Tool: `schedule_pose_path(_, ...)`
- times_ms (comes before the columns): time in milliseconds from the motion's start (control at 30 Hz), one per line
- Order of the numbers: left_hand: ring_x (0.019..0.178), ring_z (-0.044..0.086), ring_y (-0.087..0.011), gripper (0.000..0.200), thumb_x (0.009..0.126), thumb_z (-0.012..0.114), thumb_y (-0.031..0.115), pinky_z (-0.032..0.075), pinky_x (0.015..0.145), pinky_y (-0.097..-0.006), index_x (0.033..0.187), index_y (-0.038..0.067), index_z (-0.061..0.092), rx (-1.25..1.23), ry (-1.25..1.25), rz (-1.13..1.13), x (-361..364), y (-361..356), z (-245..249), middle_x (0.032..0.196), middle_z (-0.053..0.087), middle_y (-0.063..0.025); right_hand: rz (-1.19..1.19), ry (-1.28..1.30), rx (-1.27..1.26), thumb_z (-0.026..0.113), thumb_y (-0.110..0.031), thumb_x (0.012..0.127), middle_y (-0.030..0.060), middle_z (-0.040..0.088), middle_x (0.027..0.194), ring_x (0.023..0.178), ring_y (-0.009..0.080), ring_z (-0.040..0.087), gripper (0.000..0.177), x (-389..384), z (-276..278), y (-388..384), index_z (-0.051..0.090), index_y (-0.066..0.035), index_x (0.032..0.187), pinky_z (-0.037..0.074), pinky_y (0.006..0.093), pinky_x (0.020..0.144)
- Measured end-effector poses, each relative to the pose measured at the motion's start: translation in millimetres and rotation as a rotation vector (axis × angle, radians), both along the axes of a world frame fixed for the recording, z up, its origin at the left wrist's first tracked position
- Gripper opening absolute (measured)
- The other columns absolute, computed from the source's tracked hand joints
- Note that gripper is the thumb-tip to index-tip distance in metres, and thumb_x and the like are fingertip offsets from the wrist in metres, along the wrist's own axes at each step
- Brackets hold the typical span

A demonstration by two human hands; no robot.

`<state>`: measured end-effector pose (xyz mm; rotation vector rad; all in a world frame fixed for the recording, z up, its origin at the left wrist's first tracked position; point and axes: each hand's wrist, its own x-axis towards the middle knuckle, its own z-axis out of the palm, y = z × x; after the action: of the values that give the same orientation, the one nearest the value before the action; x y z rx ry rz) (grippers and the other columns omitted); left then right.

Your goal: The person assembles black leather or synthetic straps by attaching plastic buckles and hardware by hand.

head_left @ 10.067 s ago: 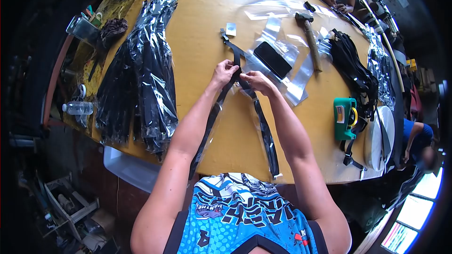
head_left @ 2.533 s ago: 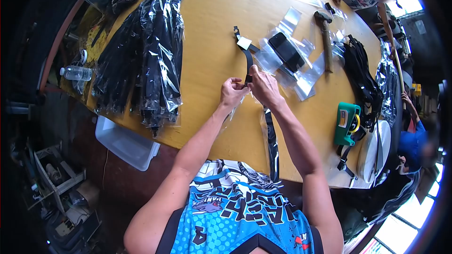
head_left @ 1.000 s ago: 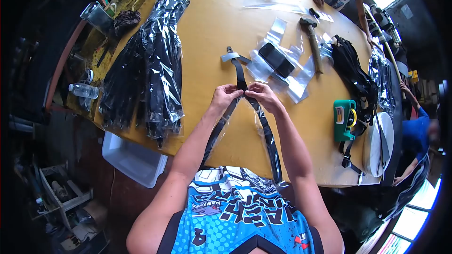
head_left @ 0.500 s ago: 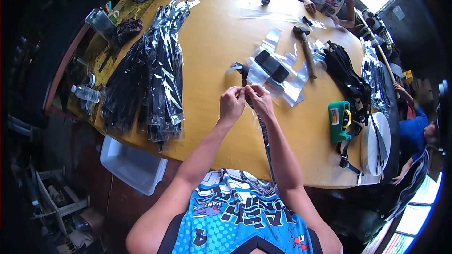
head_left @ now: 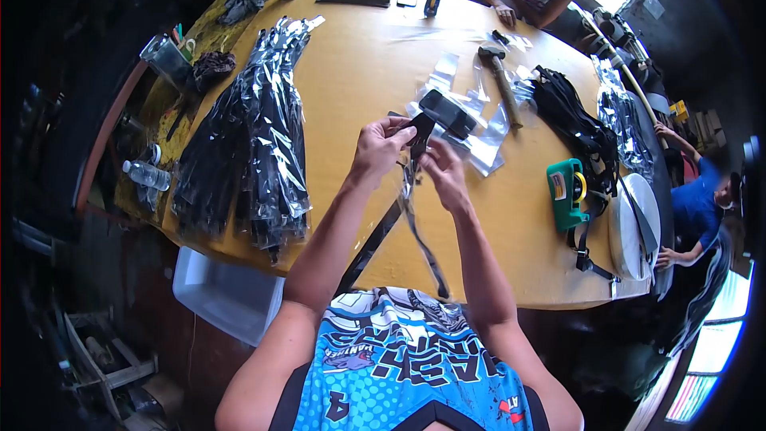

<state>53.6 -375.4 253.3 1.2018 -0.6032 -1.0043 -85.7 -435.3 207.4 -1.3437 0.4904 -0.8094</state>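
- The black strap (head_left: 420, 124) is held up off the table (head_left: 359, 64), its top end just short of the phone (head_left: 447, 112). The rest hangs toward the person.
- Left hand (head_left: 379, 148): thumb and fingers pinch the strap's top end.
- Right hand (head_left: 444, 177), nearer the person than the phone: fingertips pinch the clear sleeve (head_left: 409, 191).
- This looks like sleeving the strap. The next move calls for a firm hold on the top end while the sleeve slides along.

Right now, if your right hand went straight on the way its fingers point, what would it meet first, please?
Probably the strap end pinched by the left hand; past that, the black case on the clear bags. The right hand seems above the table, so depth is unsure.
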Motion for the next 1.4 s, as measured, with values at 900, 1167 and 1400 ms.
schedule_pose_path(900,0.1,0.054,-0.0336,0.066,0.069,0.07,0.042,0.042,0.086,-0.0386,0.114,-0.001,0.047,0.557,-0.658,0.524,119.9,-25.6,-157.5,0.111,0.054,-0.024,0.074,0.902,0.082,0.07,-0.01,0.071,0.0078,0.061,0.077,0.067,0.0126,0.057,0.05,-87.4,-69.9,-69.8,0.047,-0.004,0.116,0.046,0.0283,0.058)
schedule_pose_path(1167,0.091,0.056,-0.0339,0.065,0.069,0.069,0.013,0.044,0.081,-0.0401,0.122,-0.001,0.036,0.771,-0.764,0.376,17.8,95.4,-168.9,0.098,0.056,-0.0222,0.14,0.775,0.18,0.068,-0.006,0.073,0.0081,0.062,0.082,0.073,0.0147,0.058,0.04,-96.0,-102.1,-58.8,0.052,0.0,0.109,0.047,0.0272,0.065)
schedule_pose_path(1400,0.075,0.061,-0.0139,0.041,0.079,0.056,-0.005,0.05,0.068,-0.0244,0.118,-0.006,0.042,0.568,-0.041,-0.217,72.1,150.7,-104.7,0.091,0.062,-0.0105,0.194,0.922,0.082,0.07,-0.006,0.07,0.0118,0.062,0.083,0.075,0.0171,0.059,0.042,-124.9,-35.2,-43.7,0.053,0.0,0.109,0.048,0.0294,0.067)
